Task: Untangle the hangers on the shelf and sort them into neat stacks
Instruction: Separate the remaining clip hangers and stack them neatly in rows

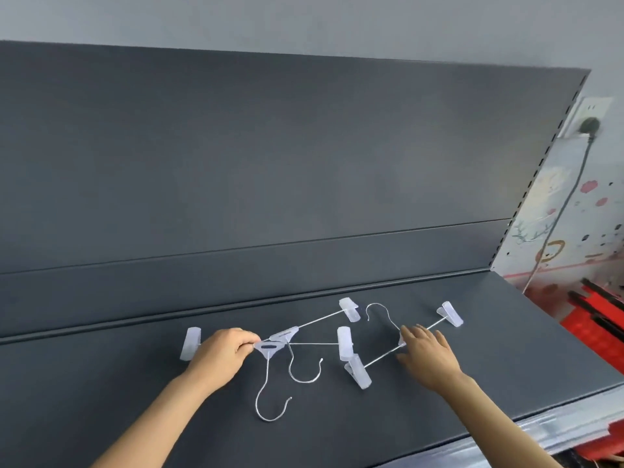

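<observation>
— Grey back panel (pixel 270 146) and dark shelf (pixel 489 359) fill my view.
— Where are the hangers?
— Flat on the shelf, mid-view. I count three. The left hanger (pixel 269 347) and middle hanger (pixel 350 309) cross at their centre pieces. The right hanger (pixel 450 314) meets them clip to clip.
— And the hands?
— My left hand (pixel 219 356) pinches the left hanger's centre piece. My right hand (pixel 427 356) lies on the right hanger's bar, fingers straight and spread.

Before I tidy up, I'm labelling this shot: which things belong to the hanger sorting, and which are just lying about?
Job: clip hangers, shelf, left hand pinching one hanger, right hand resting on another.
Lying about: wall plug, red crates.
</observation>
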The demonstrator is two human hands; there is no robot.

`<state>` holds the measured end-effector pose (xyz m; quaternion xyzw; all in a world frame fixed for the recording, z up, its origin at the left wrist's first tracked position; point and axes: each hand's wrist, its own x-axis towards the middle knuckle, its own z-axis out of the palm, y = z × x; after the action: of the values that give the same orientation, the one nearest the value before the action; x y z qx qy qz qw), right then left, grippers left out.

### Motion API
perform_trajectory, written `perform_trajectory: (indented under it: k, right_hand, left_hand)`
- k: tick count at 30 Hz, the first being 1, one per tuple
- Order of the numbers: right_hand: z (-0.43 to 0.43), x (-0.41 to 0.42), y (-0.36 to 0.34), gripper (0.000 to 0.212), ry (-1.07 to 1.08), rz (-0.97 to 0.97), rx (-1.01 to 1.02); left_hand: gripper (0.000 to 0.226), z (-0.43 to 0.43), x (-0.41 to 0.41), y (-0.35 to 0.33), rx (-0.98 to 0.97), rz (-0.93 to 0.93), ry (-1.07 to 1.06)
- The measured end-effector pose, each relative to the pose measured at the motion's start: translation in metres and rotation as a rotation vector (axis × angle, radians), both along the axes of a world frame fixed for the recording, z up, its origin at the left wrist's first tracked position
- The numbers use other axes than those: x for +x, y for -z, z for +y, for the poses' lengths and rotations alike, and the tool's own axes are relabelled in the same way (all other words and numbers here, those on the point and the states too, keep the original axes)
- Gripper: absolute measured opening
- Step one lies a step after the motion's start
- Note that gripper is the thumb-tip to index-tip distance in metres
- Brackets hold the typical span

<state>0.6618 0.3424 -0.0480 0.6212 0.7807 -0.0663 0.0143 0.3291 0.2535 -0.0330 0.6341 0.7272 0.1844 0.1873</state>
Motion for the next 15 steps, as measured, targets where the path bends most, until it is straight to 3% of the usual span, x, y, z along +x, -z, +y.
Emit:
perform_trajectory:
  k: [4, 15]
  right_hand:
    - [-0.006, -0.017, 0.011, 0.010, -0.088, 0.091, 0.043]
    - [-0.011, -0.051, 0.002, 0.013, -0.148, 0.577, 0.001]
  left_hand:
    - [0.023, -0.010, -0.003, 0.001, -0.011, -0.004, -0.095]
    - [0.024, -0.040, -0.030, -0.005, 0.044, -0.156, -0.417]
